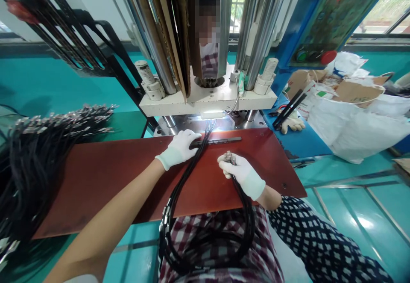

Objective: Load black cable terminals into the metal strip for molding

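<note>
My left hand (183, 146), in a white glove, is closed around the near end of a thin dark bar (226, 140) lying across the red-brown board. A bundle of black cables (188, 169) crosses over the bar just beside these fingers. The far cable ends reach under the lit plate of the press (213, 115). From there the bundle loops down over my lap, with silvery pieces along its left side. My right hand (241, 174), also gloved, grips the other end, and a cluster of metal cable ends (229, 157) sticks out above its fingers.
The red-brown board (128, 176) spans the front of the press. A big heap of black cables (28, 159) lies at the left. A blue control box (333, 22) stands at the right, above white sacks (355, 116) and a spare glove (293, 123). Steel columns rise behind.
</note>
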Available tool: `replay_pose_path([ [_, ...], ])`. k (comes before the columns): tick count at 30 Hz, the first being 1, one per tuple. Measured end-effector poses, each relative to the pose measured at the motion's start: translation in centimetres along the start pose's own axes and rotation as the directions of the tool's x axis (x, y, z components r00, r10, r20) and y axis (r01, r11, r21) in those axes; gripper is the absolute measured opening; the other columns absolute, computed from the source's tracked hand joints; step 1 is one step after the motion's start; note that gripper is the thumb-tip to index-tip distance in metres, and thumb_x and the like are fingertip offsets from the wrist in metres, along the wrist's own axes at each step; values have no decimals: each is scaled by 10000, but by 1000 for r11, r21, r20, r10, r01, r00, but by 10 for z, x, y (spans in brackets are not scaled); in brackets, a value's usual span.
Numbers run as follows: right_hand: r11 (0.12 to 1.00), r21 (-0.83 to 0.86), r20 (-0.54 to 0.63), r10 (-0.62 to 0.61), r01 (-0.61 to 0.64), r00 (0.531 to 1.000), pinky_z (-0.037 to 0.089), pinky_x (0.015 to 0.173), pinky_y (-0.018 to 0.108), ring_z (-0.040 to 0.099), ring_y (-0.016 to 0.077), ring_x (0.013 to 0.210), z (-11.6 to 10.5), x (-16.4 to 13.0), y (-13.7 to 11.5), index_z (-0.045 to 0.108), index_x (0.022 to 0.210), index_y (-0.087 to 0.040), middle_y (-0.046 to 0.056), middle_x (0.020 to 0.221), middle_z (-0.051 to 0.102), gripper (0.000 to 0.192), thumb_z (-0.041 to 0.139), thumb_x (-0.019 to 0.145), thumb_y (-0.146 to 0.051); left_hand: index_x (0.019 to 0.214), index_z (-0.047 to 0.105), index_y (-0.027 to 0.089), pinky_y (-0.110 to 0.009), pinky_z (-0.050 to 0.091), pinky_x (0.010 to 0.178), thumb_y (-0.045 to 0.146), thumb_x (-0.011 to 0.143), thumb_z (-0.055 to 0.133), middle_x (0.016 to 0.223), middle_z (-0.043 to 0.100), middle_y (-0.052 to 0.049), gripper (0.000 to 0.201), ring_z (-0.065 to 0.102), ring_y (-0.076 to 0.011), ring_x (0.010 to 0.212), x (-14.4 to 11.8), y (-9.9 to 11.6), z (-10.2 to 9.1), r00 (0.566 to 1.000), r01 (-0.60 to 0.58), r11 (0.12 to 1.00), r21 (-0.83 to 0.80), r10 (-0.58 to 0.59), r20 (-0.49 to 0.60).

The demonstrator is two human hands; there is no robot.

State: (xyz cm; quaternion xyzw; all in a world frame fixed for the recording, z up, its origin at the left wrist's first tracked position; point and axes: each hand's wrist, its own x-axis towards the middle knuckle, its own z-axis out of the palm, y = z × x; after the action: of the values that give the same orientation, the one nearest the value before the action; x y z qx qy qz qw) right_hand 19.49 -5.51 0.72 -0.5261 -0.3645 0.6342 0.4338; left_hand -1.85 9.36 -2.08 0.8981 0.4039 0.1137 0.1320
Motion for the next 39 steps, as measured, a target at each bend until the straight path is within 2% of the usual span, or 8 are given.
replay_pose_path([
  [6,999,-4,127,-38,39,991,485,700,216,555,61,748,-1,-8,4,477,1143,-128,39,955,548,523,606,762,-463,1083,689,167,-411,425,908,297,926,470,1024,641,-117,299,578,-282,990,-22,15,-4,1000,9,1000,24,-8,-9],
  [12,988,-145,243,-13,50,970,471,749,217,534,38,678,-4,-11,0,548,1148,-86,0,774,561,445,618,796,-348,1065,661,156,-428,429,822,366,898,533,1028,629,-119,297,592,-316,966,-42,19,-12,983,185,966,182,-183,-28],
  [18,982,-187,151,58,-29,987,477,653,197,569,58,593,14,-6,5,489,849,-102,7,708,605,346,720,667,-284,1031,634,162,-379,433,798,376,956,482,1029,617,-101,273,597,-285,970,-15,28,-10,985,164,961,223,-172,18],
  [23,997,-73,169,50,-38,984,496,640,192,586,62,603,12,-8,5,523,887,-90,26,744,617,366,689,716,-368,996,573,154,-375,429,770,303,959,461,1011,619,-116,190,614,-293,930,-44,24,-21,935,324,896,303,-352,41],
  [28,997,-48,263,78,-68,962,435,556,166,529,40,535,6,-8,3,534,925,-92,-2,692,565,385,704,711,-364,1021,495,200,-329,407,654,381,950,440,865,624,-57,202,593,-235,726,-109,9,-45,807,589,803,93,-590,-22],
  [31,990,-81,293,134,-115,947,333,465,155,430,5,467,7,-5,3,584,1019,-86,-16,696,527,432,689,724,-383,1018,504,196,-286,412,631,481,951,433,806,580,-28,301,532,-174,664,-125,21,-59,826,534,798,-280,-563,-31],
  [35,973,-190,259,181,-134,949,300,432,160,406,3,457,11,-4,-2,586,833,-74,0,671,516,385,675,744,-437,1019,562,154,-234,331,479,547,969,393,728,500,-5,430,410,-95,503,-100,55,-53,891,413,382,-827,-357,280],
  [39,971,-201,225,177,-132,958,364,468,159,455,22,488,11,-11,-10,558,746,-80,12,650,530,330,658,750,-394,936,564,130,-249,393,510,505,947,489,725,534,-22,383,493,-106,514,-57,78,-27,925,379,31,-925,-25,379],
])
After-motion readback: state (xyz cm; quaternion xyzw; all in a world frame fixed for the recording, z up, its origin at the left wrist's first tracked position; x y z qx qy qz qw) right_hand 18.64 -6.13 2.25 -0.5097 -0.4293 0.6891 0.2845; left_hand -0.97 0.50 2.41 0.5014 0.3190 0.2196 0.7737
